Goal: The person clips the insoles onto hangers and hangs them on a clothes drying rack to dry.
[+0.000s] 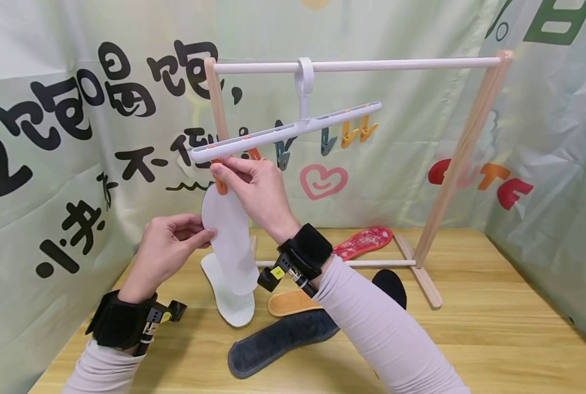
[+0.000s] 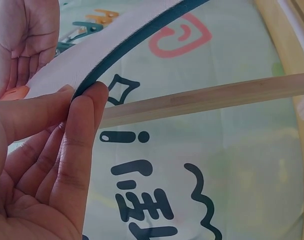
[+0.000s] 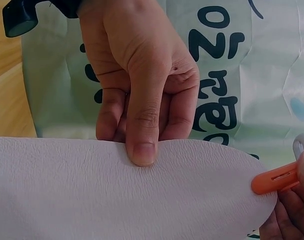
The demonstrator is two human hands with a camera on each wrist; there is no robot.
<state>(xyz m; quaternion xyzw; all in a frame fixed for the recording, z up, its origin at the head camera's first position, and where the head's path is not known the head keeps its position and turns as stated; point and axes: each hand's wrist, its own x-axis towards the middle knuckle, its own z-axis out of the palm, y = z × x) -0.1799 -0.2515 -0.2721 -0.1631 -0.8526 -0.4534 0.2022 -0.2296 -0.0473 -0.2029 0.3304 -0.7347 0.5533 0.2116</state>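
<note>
A white insole (image 1: 231, 241) hangs upright at the left end of the white hanger (image 1: 253, 141), its top edge in the bite of an orange clip (image 1: 221, 185). My right hand (image 1: 263, 191) pinches that clip just under the hanger bar. Lower down, the thumb and fingers of my left hand (image 1: 167, 246) pinch the insole's left edge. In the left wrist view the insole (image 2: 81, 55) shows a dark underside along its edge. The right wrist view shows the orange clip (image 3: 274, 180) overlapping the tip of the insole's ribbed white face.
The tilted hanger hooks over a rack's white rod (image 1: 396, 64); orange, teal and yellow clips (image 1: 348, 135) dangle from it. On the table (image 1: 495, 328) lie another white insole (image 1: 234, 309), a dark one (image 1: 278, 339), a tan one (image 1: 293, 302), a red one (image 1: 364, 242) and a black one (image 1: 391, 284).
</note>
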